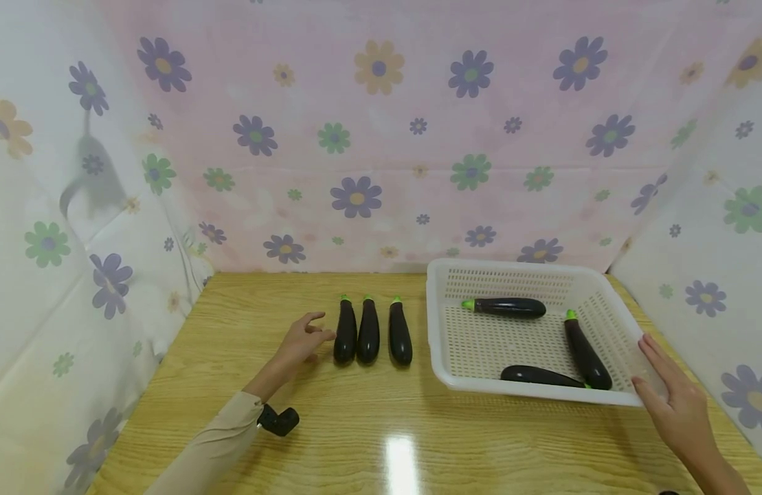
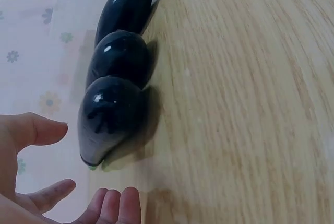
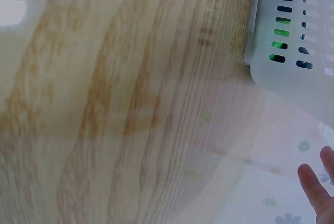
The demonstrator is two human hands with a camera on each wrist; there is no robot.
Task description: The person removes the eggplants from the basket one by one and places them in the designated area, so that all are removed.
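Observation:
Three dark purple eggplants stand side by side on the wooden table, green stems pointing away: a left eggplant (image 1: pixel 345 333), a middle eggplant (image 1: pixel 368 333) and a right eggplant (image 1: pixel 400 335). My left hand (image 1: pixel 301 344) is just left of the row, fingers spread and nothing held; in the left wrist view its thumb and fingers (image 2: pixel 129 205) lie apart around the nearest eggplant's stem end. A white plastic basket (image 1: pixel 439 344) sits to the right. My right hand (image 1: pixel 677 399) is at its right side, fingers extended along the rim near the front corner.
Inside the basket lie three more eggplants: one along the back (image 1: pixel 507 308), one at the right (image 1: pixel 586 354) and one by the front wall (image 1: pixel 541 375). Flower-patterned cloth (image 1: pixel 381 137) hangs behind the table (image 1: pixel 350 440) and on both sides.

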